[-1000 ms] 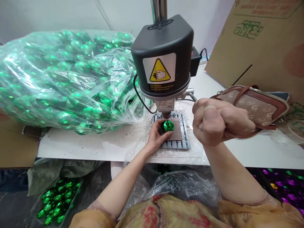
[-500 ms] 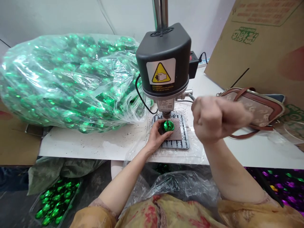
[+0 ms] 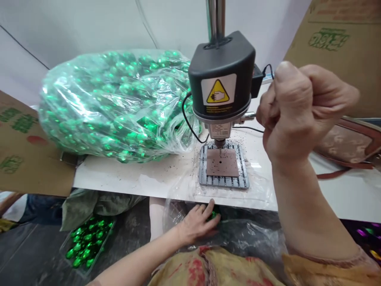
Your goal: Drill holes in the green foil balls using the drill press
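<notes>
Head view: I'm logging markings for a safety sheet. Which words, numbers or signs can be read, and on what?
No words or numbers read surely.
Drill: yellow triangle sign showing a hand; yellow lettering below, too blurred.
White label beneath: too small.
Right carton: red and green print, unreadable.
Left carton: green print, too blurred.

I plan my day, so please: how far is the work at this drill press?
Some drilling looks done: dark chips lie around the base plate. In hand: the left hand is at a green ornament below the table edge; the brown pad holds none. The bagged ornaments may be left; whether they are drilled is unclear.
</notes>
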{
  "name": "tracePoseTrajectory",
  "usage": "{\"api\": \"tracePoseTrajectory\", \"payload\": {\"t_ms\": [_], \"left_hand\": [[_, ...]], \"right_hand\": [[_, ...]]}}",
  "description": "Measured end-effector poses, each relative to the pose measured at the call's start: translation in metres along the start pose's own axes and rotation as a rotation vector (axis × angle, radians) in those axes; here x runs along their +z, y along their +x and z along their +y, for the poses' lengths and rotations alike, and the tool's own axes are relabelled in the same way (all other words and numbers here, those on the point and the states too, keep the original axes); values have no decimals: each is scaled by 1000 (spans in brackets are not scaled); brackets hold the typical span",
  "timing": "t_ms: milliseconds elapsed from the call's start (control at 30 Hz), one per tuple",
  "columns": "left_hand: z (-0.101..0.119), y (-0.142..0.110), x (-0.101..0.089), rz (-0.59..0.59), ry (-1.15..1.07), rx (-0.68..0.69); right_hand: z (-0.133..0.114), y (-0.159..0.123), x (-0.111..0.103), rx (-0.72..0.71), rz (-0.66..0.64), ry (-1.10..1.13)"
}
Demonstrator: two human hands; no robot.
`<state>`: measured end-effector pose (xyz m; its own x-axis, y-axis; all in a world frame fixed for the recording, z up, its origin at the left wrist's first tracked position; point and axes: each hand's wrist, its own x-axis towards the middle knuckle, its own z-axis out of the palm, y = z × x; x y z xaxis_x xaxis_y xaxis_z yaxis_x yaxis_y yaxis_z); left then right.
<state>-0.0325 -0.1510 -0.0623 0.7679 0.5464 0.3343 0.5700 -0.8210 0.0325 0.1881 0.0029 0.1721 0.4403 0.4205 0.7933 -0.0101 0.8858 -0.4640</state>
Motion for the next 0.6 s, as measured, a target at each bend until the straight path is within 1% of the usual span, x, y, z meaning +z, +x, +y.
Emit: {"api": "tracePoseTrajectory", "payload": {"t_ms": [33,67,133,167,233,300,333,400,433,467,533,600], "left_hand": [[-3,0,-5,14,-13,24],[-9,4,-13,57,-45,59],[-31,25,-33,176,-107,80],[-46,41,-45,222,-126,39],[-85,79,-68,241,-104,-192],[-129,117,-85,207,-45,-374],[-150,133,-90,181,-3,-459],[-188,157,-95,119,90,-626],[-203,166,-94,108,118,-684],[-216,172,-92,126,116,-725],[-236,180,-86,227,49,-756],[-249,186,-80,359,-38,-745]], "right_hand": [[-2,0,0,17,7,-15],[-3,-1,0,25,11,-26],[-4,-1,1,30,23,-38],[-4,-1,0,22,28,-34],[-1,0,0,12,30,-25],[3,0,-1,-5,38,-5],[5,0,-2,-17,38,7],[8,1,-3,-47,41,22],[9,1,-4,-60,43,24],[10,0,-5,-60,37,21],[10,-1,-5,-56,32,15],[9,-2,-6,-47,29,13]]}}
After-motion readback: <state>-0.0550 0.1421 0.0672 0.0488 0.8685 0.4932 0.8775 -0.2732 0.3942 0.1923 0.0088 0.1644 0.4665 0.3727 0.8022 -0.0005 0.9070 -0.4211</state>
